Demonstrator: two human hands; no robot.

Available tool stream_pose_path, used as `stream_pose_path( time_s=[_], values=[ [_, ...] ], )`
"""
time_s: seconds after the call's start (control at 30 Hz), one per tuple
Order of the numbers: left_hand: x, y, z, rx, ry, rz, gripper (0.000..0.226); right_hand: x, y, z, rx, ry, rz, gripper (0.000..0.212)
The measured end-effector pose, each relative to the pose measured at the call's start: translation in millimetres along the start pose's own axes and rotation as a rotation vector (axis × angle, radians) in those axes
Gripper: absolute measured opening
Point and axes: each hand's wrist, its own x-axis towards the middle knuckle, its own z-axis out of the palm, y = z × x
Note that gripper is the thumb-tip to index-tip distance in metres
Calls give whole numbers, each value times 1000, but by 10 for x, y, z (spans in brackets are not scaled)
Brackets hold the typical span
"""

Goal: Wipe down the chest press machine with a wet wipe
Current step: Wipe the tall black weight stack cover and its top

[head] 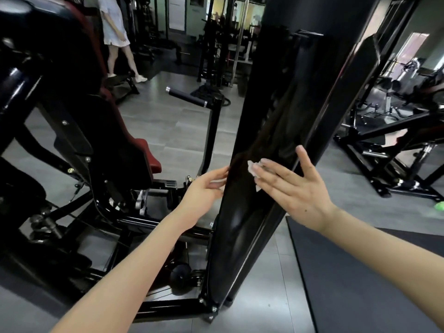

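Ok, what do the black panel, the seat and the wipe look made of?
Panel: glossy black plastic or painted metal, can't tell which; it mirrors the room like dark glass. Seat: dark red padded cover, probably vinyl, with a dull sheen on its rounded edge. Wipe: thin white fabric-like sheet, crumpled under the right hand.

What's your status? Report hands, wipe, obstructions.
Right hand flat, pressing wet wipe on black panel. Left hand open, touching panel edge. Nothing blocking the stroke.

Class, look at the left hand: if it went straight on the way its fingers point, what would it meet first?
The left hand would meet the left edge of the glossy black panel; its fingertips look almost on it already, though depth is unclear.
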Motion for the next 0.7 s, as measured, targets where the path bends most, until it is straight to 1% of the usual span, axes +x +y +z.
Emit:
stream_pose_path(
  time_s=[0.03, 0.1, 0.13, 0.17, 0.23, 0.33, 0.4, 0.47, 0.53, 0.63, 0.7],
  values=[
    [18, -22, -96, 54, -35, -3, 63, -16, -123, -6, 17, -16, -4, 32],
    [33, -98, -353, 186, -52, 3, 57, -85, -485, -10, 80, -107, -18, 33],
    [21, -165, -518, 237, -26, -12, 56, -112, -705, 0, 149, -165, 20, 36],
    [2, -250, -701, 285, 7, -36, 55, -98, -948, 22, 238, -213, 100, 37],
    [-42, -461, -1113, 398, 54, -80, 55, 26, -1463, 67, 433, -302, 381, 34],
    [-95, -839, -1717, 576, 38, -144, 54, 341, -2227, 170, 715, -354, 911, 32],
    [-114, -1023, -1995, 717, 36, -158, 51, 516, -2633, 299, 824, -390, 1141, 31],
    [-113, -1170, -2183, 828, 34, -158, 52, 647, -2877, 467, 853, -379, 1296, 24],
    [-116, -1298, -2313, 882, 43, -185, 55, 755, -3021, 642, 844, -361, 1375, 18],
    [-96, -1547, -2471, 926, 16, -195, 59, 841, -3173, 973, 827, -377, 1395, 16],
    [-57, -1727, -2576, 935, 1, -193, 62, 801, -3242, 1258, 757, -402, 1389, 16]
  ],
)
